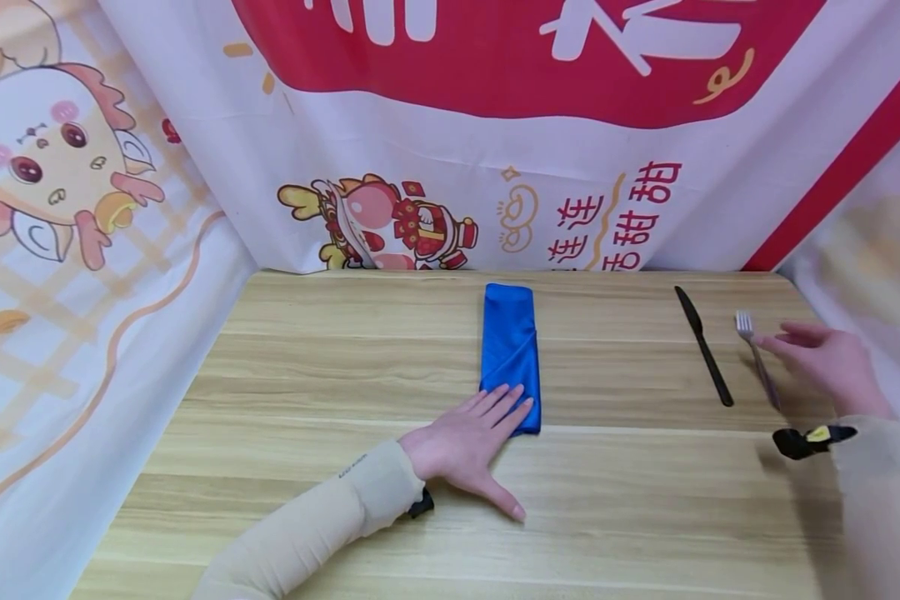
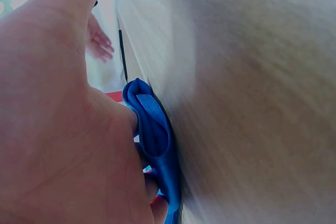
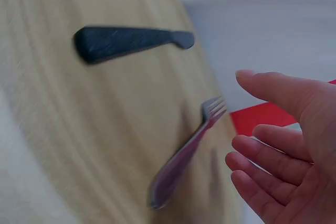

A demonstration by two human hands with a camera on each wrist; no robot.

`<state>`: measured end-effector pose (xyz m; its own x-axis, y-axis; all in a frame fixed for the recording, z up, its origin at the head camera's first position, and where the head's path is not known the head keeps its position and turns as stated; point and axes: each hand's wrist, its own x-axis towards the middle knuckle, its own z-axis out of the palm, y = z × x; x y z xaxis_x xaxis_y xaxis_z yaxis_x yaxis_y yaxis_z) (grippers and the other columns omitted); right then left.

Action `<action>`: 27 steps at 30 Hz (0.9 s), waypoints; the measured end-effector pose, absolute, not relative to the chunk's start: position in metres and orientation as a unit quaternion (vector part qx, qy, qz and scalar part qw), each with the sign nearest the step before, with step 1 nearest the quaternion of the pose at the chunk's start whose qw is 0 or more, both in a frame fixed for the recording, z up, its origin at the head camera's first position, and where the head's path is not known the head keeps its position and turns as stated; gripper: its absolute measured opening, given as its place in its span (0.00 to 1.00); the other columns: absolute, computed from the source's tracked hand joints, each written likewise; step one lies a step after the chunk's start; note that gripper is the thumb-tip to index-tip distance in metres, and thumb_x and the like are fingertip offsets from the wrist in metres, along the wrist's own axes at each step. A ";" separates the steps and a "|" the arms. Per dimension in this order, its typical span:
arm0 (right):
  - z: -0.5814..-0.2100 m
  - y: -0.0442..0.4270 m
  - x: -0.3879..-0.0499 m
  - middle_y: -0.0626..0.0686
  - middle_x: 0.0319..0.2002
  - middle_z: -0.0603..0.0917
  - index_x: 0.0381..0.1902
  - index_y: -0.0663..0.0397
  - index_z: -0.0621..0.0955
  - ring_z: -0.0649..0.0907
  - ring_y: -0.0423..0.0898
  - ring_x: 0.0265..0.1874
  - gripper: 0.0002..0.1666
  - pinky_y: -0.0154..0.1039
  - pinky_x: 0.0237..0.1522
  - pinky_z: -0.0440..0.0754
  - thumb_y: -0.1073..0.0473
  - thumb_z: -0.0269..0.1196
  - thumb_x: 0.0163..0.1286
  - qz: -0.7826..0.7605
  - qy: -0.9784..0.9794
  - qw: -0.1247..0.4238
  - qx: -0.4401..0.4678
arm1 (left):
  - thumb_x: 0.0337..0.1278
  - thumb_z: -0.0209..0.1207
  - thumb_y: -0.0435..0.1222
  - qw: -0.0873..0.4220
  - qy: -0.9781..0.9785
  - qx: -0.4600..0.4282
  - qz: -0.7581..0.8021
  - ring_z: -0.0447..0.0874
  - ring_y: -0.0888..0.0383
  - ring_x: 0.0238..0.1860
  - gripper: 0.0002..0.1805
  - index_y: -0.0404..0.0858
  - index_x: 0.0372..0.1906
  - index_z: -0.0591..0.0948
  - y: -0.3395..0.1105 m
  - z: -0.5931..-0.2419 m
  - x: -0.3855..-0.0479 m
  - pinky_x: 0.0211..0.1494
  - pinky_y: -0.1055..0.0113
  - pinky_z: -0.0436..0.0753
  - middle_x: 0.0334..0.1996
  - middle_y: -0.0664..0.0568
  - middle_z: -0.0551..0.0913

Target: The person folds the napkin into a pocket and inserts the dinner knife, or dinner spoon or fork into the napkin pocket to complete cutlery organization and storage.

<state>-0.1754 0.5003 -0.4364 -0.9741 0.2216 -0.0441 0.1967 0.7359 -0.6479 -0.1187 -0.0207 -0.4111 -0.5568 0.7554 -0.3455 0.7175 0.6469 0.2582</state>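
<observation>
A shiny blue cloth (image 1: 508, 329), folded into a narrow strip, lies lengthwise on the table. My left hand (image 1: 467, 443) rests spread on its near end, fingers straight and thumb out to the side. The left wrist view shows the layered folds of the cloth (image 2: 154, 135) under the fingers. At the right, a fork (image 1: 759, 367) lies with its tines pointing away. My right hand (image 1: 832, 362) hovers just right of it, and in the right wrist view a gap separates thumb and fingers from the fork (image 3: 179, 165). Nothing is in that hand.
Left of the fork lies a black knife (image 1: 708, 354), its blade pointing away. The wooden table (image 1: 330, 350) ends at a printed white and red curtain (image 1: 495, 142) at the back. Similar cloth hangs along the left and right sides.
</observation>
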 end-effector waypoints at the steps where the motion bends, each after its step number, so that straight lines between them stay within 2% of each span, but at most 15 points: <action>1: -0.440 0.502 -0.175 0.75 0.62 0.74 0.67 0.74 0.72 0.78 0.52 0.51 0.51 0.26 0.31 0.71 0.33 0.65 0.68 0.335 -0.935 0.010 -0.112 | 0.41 0.59 0.79 0.216 0.881 0.418 0.043 0.31 0.50 0.80 0.74 0.43 0.83 0.39 -0.021 -0.411 -0.119 0.78 0.56 0.39 0.82 0.47 0.35; 3: -0.446 0.503 -0.175 0.75 0.62 0.73 0.66 0.75 0.72 0.74 0.64 0.55 0.51 0.30 0.33 0.71 0.32 0.62 0.69 0.332 -0.936 -0.007 -0.117 | 0.40 0.59 0.79 0.215 0.882 0.418 0.043 0.31 0.50 0.80 0.74 0.43 0.83 0.39 -0.020 -0.412 -0.119 0.79 0.56 0.39 0.82 0.47 0.35; 6: -0.452 0.504 -0.175 0.75 0.61 0.74 0.64 0.74 0.75 0.74 0.61 0.51 0.49 0.35 0.35 0.71 0.32 0.61 0.70 0.336 -0.934 -0.020 -0.122 | 0.40 0.58 0.80 0.212 0.882 0.418 0.041 0.31 0.50 0.80 0.73 0.44 0.83 0.40 -0.020 -0.413 -0.119 0.79 0.56 0.40 0.82 0.48 0.35; 8: -0.454 0.504 -0.174 0.74 0.59 0.77 0.62 0.72 0.77 0.75 0.55 0.46 0.47 0.37 0.34 0.71 0.32 0.62 0.70 0.337 -0.933 -0.021 -0.127 | 0.40 0.58 0.80 0.212 0.882 0.418 0.041 0.32 0.50 0.80 0.73 0.44 0.83 0.39 -0.020 -0.414 -0.119 0.79 0.56 0.40 0.82 0.48 0.36; 11: -0.456 0.503 -0.172 0.69 0.52 0.84 0.59 0.72 0.79 0.76 0.45 0.38 0.45 0.35 0.31 0.73 0.33 0.64 0.69 0.335 -0.933 -0.018 -0.130 | 0.40 0.58 0.80 0.212 0.883 0.418 0.042 0.31 0.50 0.80 0.74 0.44 0.83 0.39 -0.020 -0.414 -0.119 0.79 0.56 0.40 0.82 0.47 0.35; 14: -0.457 0.503 -0.169 0.62 0.44 0.88 0.59 0.72 0.80 0.77 0.39 0.32 0.44 0.34 0.29 0.75 0.35 0.66 0.68 0.345 -0.929 -0.022 -0.131 | 0.40 0.59 0.80 0.213 0.883 0.417 0.041 0.31 0.50 0.80 0.74 0.44 0.83 0.39 -0.021 -0.412 -0.119 0.78 0.55 0.39 0.82 0.47 0.35; 20: -0.454 0.500 -0.164 0.55 0.36 0.88 0.57 0.72 0.81 0.80 0.41 0.29 0.38 0.37 0.27 0.78 0.40 0.67 0.70 0.353 -0.926 -0.050 -0.125 | 0.40 0.58 0.80 0.213 0.883 0.416 0.041 0.31 0.50 0.80 0.74 0.44 0.83 0.39 -0.021 -0.413 -0.119 0.79 0.56 0.39 0.82 0.48 0.35; 27: -0.451 0.501 -0.162 0.51 0.29 0.87 0.49 0.71 0.85 0.79 0.45 0.30 0.36 0.38 0.29 0.75 0.37 0.63 0.72 0.326 -0.931 -0.085 -0.144 | 0.40 0.58 0.80 0.212 0.884 0.415 0.043 0.31 0.51 0.80 0.74 0.44 0.83 0.39 -0.020 -0.413 -0.119 0.79 0.57 0.39 0.82 0.48 0.35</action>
<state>-0.1618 0.5005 -0.4506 -0.9440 0.2126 -0.2522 0.3235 0.7464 -0.5815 -0.1187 -0.0201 -0.4133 -0.5657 0.7518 -0.3386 0.7158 0.6517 0.2511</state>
